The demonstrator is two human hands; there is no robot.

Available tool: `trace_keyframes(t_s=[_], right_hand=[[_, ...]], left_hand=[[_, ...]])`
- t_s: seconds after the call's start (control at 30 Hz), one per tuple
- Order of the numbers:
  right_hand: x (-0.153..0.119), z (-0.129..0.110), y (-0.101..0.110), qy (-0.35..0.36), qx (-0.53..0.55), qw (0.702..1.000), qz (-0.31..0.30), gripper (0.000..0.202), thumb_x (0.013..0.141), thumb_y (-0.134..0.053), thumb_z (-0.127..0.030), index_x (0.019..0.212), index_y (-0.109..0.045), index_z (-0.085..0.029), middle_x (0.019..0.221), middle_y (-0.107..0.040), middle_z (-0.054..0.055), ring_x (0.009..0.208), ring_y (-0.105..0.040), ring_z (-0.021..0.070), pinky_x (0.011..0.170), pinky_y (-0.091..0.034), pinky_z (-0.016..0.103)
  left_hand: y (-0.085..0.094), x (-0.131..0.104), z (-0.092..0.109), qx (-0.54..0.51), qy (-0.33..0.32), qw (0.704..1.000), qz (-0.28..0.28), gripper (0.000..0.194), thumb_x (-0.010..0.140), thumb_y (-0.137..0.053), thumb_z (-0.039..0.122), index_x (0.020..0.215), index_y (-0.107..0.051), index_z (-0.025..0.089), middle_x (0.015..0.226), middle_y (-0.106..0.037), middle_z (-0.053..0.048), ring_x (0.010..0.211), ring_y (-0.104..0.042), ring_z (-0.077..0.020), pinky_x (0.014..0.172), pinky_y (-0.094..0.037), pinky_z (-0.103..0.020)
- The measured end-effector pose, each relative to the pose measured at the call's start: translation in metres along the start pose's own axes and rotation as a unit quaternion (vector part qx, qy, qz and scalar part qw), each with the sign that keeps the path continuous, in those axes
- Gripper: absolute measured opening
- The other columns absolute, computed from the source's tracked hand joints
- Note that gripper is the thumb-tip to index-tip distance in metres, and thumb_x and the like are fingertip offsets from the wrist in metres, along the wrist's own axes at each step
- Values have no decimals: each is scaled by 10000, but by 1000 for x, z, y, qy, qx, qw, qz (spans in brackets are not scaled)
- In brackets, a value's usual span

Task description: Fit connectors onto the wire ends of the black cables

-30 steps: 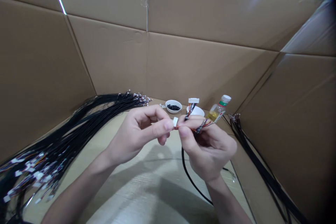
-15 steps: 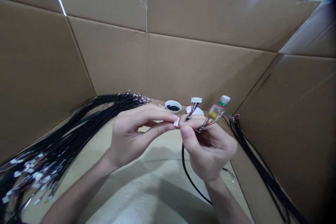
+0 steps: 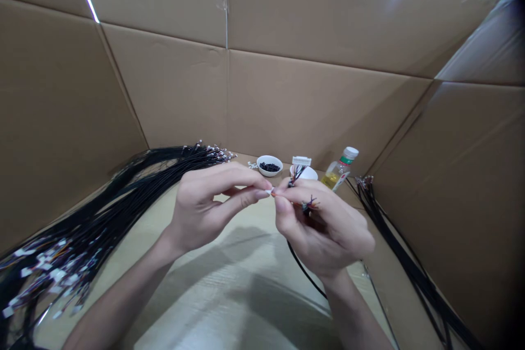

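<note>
Thumb and forefinger of my left hand (image 3: pixel 215 208) pinch a small white connector (image 3: pixel 269 192), mostly covered by the fingertips. Right beside it, my right hand (image 3: pixel 328 224) is closed on the thin coloured wires (image 3: pixel 278 192) that lead into this connector. Above the right hand stands a wider white connector (image 3: pixel 301 161) on twisted coloured wires. Another bunch of coloured wires (image 3: pixel 309 205) sticks out over the right fingers, its end pointing at the camera. The black cable (image 3: pixel 305 270) hangs below the right hand and runs behind the wrist.
Many black cables with white connectors (image 3: pixel 123 213) lie on the left. At the back stand a white bowl of small black parts (image 3: pixel 269 166), a second white bowl (image 3: pixel 309 174) and a bottle of yellow liquid (image 3: pixel 339 169). More black cables (image 3: pixel 394 240) lie right. Cardboard walls (image 3: pixel 328 104) surround the table.
The small connector has turned in my left fingertips and shows less of its face. My right hand has tilted, so the wide connector leans differently and the other wire bunch now points at me.
</note>
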State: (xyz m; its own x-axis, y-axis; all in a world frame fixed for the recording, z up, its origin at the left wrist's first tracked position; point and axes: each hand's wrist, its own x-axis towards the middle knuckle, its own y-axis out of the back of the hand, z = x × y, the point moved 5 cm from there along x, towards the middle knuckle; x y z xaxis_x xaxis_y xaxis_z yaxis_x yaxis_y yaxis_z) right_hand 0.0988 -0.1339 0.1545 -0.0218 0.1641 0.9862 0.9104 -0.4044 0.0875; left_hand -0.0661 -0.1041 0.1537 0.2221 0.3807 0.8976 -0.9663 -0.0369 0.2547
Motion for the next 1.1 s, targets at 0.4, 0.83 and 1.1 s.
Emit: trace_keyframes(t_s=[0.4,0.83,1.1], right_hand=[[0,3,1,-10,31,999,16,169,860,-693,-26,877,-724,-191,776,-751,20,628,-706,149,544,-589,245],[3,0,1,21,-32,999,4,173,850,-704,-33,852,-705,-205,813,-788,14,674,-759,136,609,-606,204],[2,0,1,21,-30,999,4,171,850,-713,-38,865,-712,-209,826,-797,13,687,-767,138,630,-622,199]], left_hand=[[4,1,-10,-8,51,999,10,55,923,-824,182,911,-805,232,816,-800,-15,694,-734,-145,528,-540,-214],[2,-2,-12,-51,57,997,22,147,893,-848,131,973,-840,255,892,-832,-19,780,-781,-161,608,-619,-227],[1,-2,-13,-54,58,996,29,141,892,-853,149,969,-840,267,887,-832,-18,783,-784,-167,605,-624,-235]])
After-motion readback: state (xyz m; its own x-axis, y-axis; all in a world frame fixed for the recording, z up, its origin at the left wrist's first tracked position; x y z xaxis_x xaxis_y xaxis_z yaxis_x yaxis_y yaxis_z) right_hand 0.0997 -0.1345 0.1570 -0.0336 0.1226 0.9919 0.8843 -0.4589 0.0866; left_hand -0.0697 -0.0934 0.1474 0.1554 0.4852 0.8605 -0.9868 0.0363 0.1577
